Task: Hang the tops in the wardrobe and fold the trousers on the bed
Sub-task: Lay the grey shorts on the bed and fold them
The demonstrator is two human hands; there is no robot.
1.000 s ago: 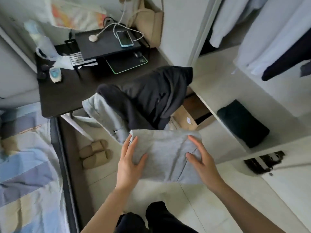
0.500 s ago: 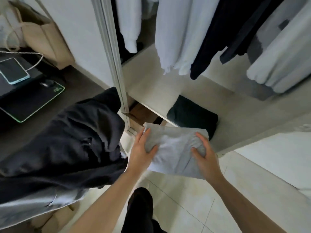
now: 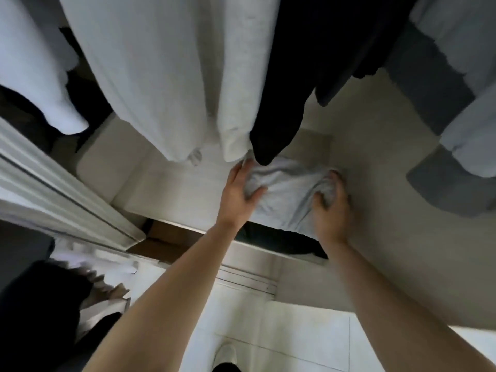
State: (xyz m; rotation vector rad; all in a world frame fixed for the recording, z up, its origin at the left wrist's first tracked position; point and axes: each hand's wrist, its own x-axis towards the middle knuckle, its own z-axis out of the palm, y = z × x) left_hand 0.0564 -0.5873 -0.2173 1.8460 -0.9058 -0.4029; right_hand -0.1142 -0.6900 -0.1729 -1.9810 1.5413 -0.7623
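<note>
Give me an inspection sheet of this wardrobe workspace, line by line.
Surface: pale wardrobe shelf, bare to the left of the hands.
Job's things: folded grey trousers held over a dark folded garment at the shelf's front edge; white top and black top hang above.
Clutter: dark clothing lower left.
Hands: left hand and right hand each grip the trousers.
Cables: nothing seen.
Surroundings: wardrobe door frame, tiled floor.

Pale wardrobe shelf — dark folded garment directly on it, folded grey trousers above.
</note>
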